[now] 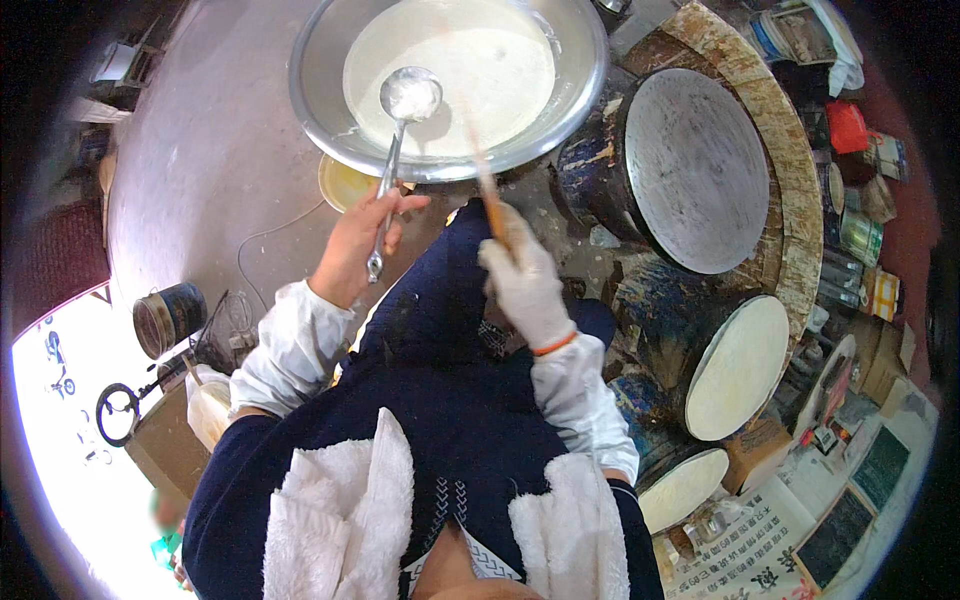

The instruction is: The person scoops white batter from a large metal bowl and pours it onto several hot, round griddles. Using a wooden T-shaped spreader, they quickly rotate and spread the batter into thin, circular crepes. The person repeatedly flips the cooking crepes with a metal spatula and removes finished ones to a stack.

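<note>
My bare left hand [355, 240] grips the handle of a metal ladle [392, 160], a couple of its fingers stretched away from the handle. The ladle's bowl hangs over a big steel basin [565, 125] and holds some white stuff. Pale, creamy batter [480, 60] fills the bottom of the basin. My right hand [525, 280], in a white glove, is closed on the wooden handle of a long thin spatula [494, 212]. Its blade points toward the batter and is smeared by motion, so whether it touches I cannot tell.
To the right stands a round griddle [697, 170] with a bare grey top. Nearer are two more griddles, each covered by a pale round sheet [737, 368]. A worn curved wooden counter [795, 190] borders them. A yellowish bowl [345, 185] sits partly under the basin.
</note>
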Tool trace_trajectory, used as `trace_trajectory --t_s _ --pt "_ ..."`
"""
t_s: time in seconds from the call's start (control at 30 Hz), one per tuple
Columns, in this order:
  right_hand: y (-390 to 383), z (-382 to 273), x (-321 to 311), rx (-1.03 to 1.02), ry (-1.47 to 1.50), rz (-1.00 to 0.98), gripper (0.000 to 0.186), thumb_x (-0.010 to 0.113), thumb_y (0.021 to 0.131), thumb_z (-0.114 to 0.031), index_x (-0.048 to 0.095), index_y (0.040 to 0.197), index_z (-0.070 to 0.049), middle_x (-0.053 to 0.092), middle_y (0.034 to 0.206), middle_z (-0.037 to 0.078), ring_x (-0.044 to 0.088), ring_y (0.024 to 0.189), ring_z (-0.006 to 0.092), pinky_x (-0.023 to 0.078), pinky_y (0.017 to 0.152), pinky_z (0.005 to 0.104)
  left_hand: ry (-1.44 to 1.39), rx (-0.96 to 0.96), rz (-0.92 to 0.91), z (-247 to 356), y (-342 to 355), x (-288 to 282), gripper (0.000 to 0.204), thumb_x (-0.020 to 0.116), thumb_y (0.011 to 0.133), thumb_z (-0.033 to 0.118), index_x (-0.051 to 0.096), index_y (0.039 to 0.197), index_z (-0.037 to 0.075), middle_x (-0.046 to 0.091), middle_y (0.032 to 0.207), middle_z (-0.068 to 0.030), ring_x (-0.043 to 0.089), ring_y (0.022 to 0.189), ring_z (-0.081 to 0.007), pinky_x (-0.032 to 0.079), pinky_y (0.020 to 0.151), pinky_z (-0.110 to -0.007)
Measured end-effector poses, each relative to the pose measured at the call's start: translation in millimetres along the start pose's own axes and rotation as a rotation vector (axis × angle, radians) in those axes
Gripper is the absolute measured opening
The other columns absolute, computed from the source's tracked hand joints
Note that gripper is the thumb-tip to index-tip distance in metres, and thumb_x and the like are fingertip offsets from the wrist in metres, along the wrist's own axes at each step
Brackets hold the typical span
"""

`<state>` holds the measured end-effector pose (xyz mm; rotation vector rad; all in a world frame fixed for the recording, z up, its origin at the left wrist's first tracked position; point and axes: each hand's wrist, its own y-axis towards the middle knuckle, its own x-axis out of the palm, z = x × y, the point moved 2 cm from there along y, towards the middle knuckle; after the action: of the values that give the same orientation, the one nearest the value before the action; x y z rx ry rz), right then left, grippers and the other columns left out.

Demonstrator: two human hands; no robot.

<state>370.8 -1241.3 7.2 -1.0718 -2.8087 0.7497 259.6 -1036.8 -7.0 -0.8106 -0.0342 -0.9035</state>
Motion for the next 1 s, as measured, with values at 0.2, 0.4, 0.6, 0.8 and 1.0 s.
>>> trace_trajectory --t_s 0.2,0.4,0.6,0.8,1.0 --pt "-9 28 -56 0.242 0.313 0.183 0.029 0.051 0.1 -0.014 0.054 0.129 -0.009 0.059 0.079 0.002 0.053 0.051 0.0082 0.041 0.041 0.0228 0.303 -0.13 -0.023 22 99 -61 0.032 0.05 0.104 0.023 0.054 0.128 0.002 0.069 0.097 -0.0057 0.048 0.051 -0.0031 0.04 0.044 -0.019" --pt "-6 19 -57 0.259 0.233 0.233 0.039 0.048 0.102 -0.014 0.048 0.141 -0.009 0.061 0.08 0.004 0.054 0.05 0.0089 0.043 0.041 0.0236 1.376 0.564 0.018 17 243 -35 0.033 0.046 0.103 0.029 0.06 0.12 0.005 0.069 0.088 -0.016 0.065 0.069 -0.0278 0.053 0.066 -0.04" --pt "8 3 -68 0.231 0.129 0.211 0.049 0.048 0.101 -0.013 0.042 0.15 -0.015 0.063 0.077 0.005 0.055 0.049 0.0095 0.045 0.042 0.0242 1.87 0.36 -0.06 19 242 -5 0.03 0.045 0.102 0.027 0.06 0.115 0.005 0.07 0.1 -0.0217 0.067 0.097 -0.04 0.051 0.083 -0.051" --pt "68 -29 -89 0.352 -0.238 -0.109 0.059 0.048 0.096 -0.014 0.035 0.154 -0.018 0.06 0.072 0.008 0.058 0.047 0.0151 0.047 0.039 0.0304 1.549 -0.346 -0.345 28 244 -96 0.04 0.034 0.103 0.03 0.063 0.109 0.002 0.061 0.06 -0.0119 0.056 0.042 -0.0189 0.044 0.037 -0.036" --pt "155 -49 -92 -0.027 -1.155 -0.403 0.048 0.053 0.091 -0.008 0.051 0.139 -0.005 0.069 0.091 0.014 0.066 0.063 0.0178 0.055 0.064 0.0359 1.035 -0.483 -0.386 26 232 -118 0.04 0.037 0.106 0.037 0.061 0.116 0.006 0.058 0.063 -0.0018 0.049 0.042 -0.0113 0.039 0.038 -0.027"
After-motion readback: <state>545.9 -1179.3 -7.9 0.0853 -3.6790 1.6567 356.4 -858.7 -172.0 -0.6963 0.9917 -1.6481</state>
